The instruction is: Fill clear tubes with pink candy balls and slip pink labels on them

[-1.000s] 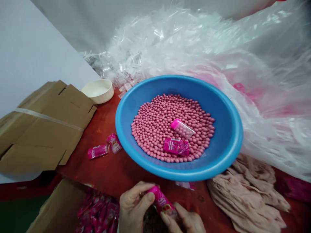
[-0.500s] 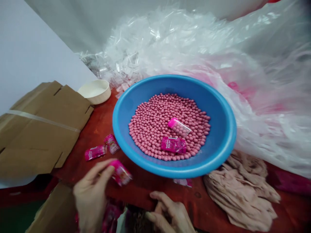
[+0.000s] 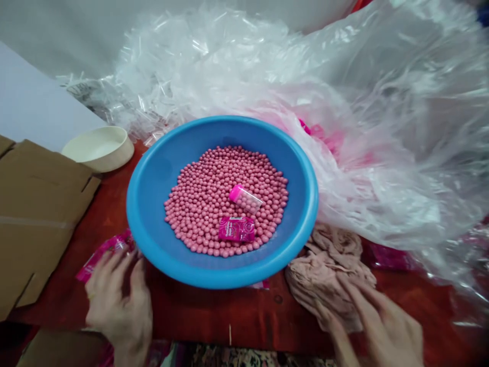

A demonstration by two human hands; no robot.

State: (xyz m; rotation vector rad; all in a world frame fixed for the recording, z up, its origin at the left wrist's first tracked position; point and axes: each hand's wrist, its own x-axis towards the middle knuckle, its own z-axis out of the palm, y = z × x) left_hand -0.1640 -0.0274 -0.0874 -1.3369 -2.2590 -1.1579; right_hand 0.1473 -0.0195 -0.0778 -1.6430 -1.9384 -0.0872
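Observation:
My left hand [image 3: 120, 295] lies over some shiny pink packets [image 3: 97, 257] on the table, left of the blue basin; its fingers are spread and partly hide them. My right hand [image 3: 378, 321] has its fingers apart, with the fingertips at a crumpled beige cloth [image 3: 324, 275]. Between the hands stands the blue basin [image 3: 305, 193], holding a heap of small pink balls [image 3: 210, 188]. On the balls rest a clear tube with a pink cap [image 3: 246, 199] and a pink printed packet [image 3: 237, 229].
Folded cardboard [image 3: 42, 199] and a cream bowl [image 3: 101, 153] are on the left. Thin clear plastic bags [image 3: 382, 142] bulge behind and to the right of the basin, next to many clear tubes [image 3: 141, 102]. Another packet [image 3: 262, 284] peeks from under the basin's front rim.
My left hand has moved down to the packets on the table; it held a pink packet before. My right hand has shifted right to the cloth. The view has swung rightward.

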